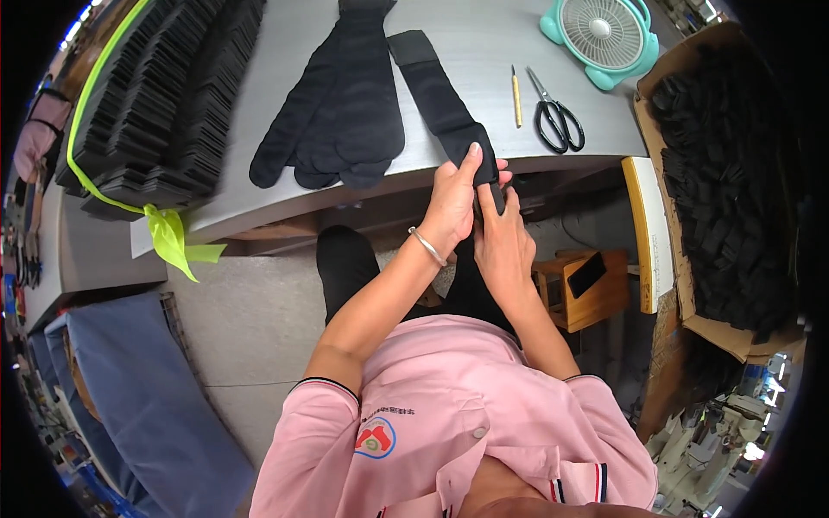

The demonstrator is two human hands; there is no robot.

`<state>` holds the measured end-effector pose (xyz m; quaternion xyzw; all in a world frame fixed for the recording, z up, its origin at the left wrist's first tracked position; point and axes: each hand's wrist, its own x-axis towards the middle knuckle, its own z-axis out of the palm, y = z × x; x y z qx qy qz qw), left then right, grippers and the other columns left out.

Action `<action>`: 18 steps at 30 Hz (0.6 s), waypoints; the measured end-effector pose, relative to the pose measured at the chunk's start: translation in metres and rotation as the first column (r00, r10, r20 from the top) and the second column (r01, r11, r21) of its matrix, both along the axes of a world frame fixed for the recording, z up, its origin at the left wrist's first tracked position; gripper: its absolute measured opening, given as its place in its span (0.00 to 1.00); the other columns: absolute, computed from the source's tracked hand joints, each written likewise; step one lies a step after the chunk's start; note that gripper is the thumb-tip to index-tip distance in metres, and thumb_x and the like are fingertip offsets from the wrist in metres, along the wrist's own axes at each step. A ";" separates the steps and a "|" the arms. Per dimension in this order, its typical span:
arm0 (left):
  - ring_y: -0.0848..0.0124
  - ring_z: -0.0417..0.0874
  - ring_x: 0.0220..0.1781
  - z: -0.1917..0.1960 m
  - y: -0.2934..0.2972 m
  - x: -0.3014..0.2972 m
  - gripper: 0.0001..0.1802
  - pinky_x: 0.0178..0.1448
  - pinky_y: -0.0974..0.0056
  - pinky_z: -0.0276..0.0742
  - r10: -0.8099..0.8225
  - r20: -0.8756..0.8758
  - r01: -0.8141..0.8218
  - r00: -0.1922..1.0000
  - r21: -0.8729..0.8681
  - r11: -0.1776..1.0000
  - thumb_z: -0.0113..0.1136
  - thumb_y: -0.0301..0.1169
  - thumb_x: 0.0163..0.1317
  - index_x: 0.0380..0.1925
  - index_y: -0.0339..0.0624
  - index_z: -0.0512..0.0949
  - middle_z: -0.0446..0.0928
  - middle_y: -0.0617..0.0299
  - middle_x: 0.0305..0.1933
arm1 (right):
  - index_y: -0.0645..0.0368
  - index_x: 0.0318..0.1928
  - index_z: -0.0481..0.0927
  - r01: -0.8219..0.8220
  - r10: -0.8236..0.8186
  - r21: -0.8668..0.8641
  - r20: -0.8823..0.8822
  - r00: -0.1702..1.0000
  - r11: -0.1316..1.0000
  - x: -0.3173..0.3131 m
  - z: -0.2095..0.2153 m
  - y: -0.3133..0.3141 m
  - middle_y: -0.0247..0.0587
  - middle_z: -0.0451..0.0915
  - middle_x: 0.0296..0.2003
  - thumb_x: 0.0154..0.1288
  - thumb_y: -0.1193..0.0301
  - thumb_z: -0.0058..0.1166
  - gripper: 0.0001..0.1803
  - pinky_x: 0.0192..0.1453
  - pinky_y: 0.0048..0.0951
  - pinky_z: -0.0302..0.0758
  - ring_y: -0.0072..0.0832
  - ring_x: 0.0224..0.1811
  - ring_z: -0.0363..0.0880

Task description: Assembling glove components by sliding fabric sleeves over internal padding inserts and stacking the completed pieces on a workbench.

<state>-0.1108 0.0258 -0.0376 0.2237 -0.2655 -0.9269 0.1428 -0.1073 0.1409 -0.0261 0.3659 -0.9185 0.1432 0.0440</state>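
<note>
A long black fabric strap (pixel 445 97) reaches from the grey table over its front edge into my hands. Its far end has a greyer, squared patch. My left hand (pixel 452 194) grips the near part, thumb pressed on top. My right hand (pixel 505 237) is against the strap's near end, with a dark narrow bit showing between its index and middle fingers; its thumb is hidden. To the left lies a fanned pile of black fabric pieces (pixel 350 112) with rounded ends. Right of the strap are a pointed tool with a light handle (pixel 517 97) and black-handled scissors (pixel 557 119).
Tall stacks of black folded pieces (pixel 164 95) stand at left, with a neon yellow ribbon (pixel 168 237) around them. A teal fan (pixel 602 34) is at the back right. Right of the table, a cardboard box (pixel 682 285) holds black pieces. A phone (pixel 586 274) lies on a wooden stool (pixel 604 302).
</note>
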 end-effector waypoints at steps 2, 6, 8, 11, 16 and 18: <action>0.68 0.83 0.38 -0.002 0.007 0.001 0.19 0.45 0.61 0.82 0.032 0.013 -0.032 0.999 -0.011 0.999 0.52 0.42 0.75 0.42 0.34 0.76 0.82 0.55 0.39 | 0.49 0.64 0.69 0.062 -0.062 0.065 0.001 0.998 0.996 0.001 0.002 0.000 0.67 0.74 0.53 0.63 0.76 0.55 0.28 0.40 0.50 0.80 0.58 0.46 0.82; 0.69 0.82 0.44 -0.022 0.032 0.014 0.16 0.51 0.60 0.82 -0.008 -0.077 0.015 0.997 0.090 0.996 0.59 0.40 0.72 0.44 0.36 0.75 0.80 0.57 0.42 | 0.50 0.60 0.73 0.033 -0.042 0.049 0.192 0.980 0.998 -0.020 -0.014 -0.004 0.63 0.74 0.55 0.65 0.72 0.54 0.22 0.40 0.51 0.81 0.53 0.45 0.83; 0.68 0.83 0.44 -0.026 0.024 0.019 0.16 0.51 0.60 0.82 -0.055 -0.031 0.056 0.998 0.045 0.997 0.59 0.40 0.72 0.44 0.36 0.75 0.80 0.56 0.42 | 0.52 0.61 0.72 0.020 -0.040 0.079 0.260 0.965 0.997 -0.018 -0.007 -0.005 0.64 0.74 0.54 0.64 0.74 0.54 0.24 0.41 0.51 0.80 0.56 0.46 0.82; 0.68 0.83 0.41 -0.010 0.012 0.010 0.16 0.48 0.61 0.83 -0.036 0.019 0.036 0.999 -0.003 0.999 0.58 0.40 0.72 0.43 0.35 0.76 0.81 0.55 0.40 | 0.52 0.64 0.70 0.005 -0.015 0.050 0.190 0.982 0.999 -0.009 -0.004 -0.001 0.66 0.72 0.56 0.62 0.76 0.56 0.28 0.42 0.51 0.80 0.58 0.49 0.80; 0.68 0.84 0.36 0.000 0.013 0.008 0.18 0.43 0.61 0.83 0.070 0.010 -0.069 0.998 -0.025 0.997 0.56 0.40 0.73 0.35 0.33 0.78 0.81 0.55 0.35 | 0.41 0.67 0.67 0.028 -0.029 0.054 0.013 0.999 0.998 0.010 0.003 0.016 0.72 0.66 0.62 0.60 0.75 0.56 0.33 0.41 0.47 0.82 0.56 0.46 0.82; 0.69 0.82 0.38 -0.016 0.039 0.014 0.16 0.46 0.61 0.82 0.020 -0.013 -0.020 1.000 0.010 1.000 0.55 0.41 0.74 0.40 0.36 0.76 0.80 0.58 0.37 | 0.45 0.62 0.70 0.056 -0.060 0.067 0.053 0.997 0.996 -0.007 -0.009 0.010 0.66 0.69 0.59 0.64 0.71 0.53 0.25 0.40 0.47 0.82 0.54 0.44 0.83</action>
